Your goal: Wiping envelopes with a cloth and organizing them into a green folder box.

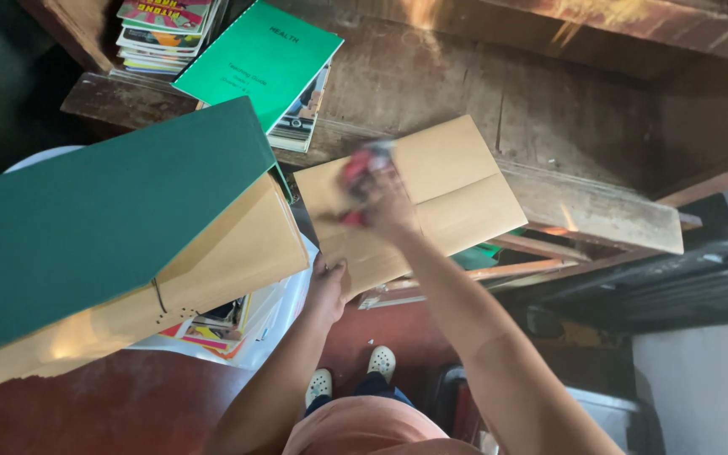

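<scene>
Head view, looking straight down: at the bottom centre of the frame sit two pale shoes point(350, 375) on a dark red floor point(111, 404), below the person's peach-coloured top.

From there two bare arms rise toward the middle of the frame. The left hand point(328, 289) pinches the lower edge of a tan envelope-like folder point(457, 198), its grip narrow, thumb on top of the paper. The right hand point(383, 206) lies over the face of that same folder and is closed on a crumpled red cloth point(362, 173); the hand and cloth are blurred, so how tightly the fingers close cannot be told. The folder sits at centre frame, tilted, its far end resting against the wooden bench point(583, 211).

At left of the frame one large dark green cover point(94, 227) lies on top of a second tan folder point(229, 261), which rests over a stack of colourful booklets point(212, 329) on something white and rounded.

Farther off, in the upper left of the frame, one bright green booklet point(259, 59) lies on the bench over a magazine, and beside it stands one pile of bright magazines point(162, 34).
</scene>
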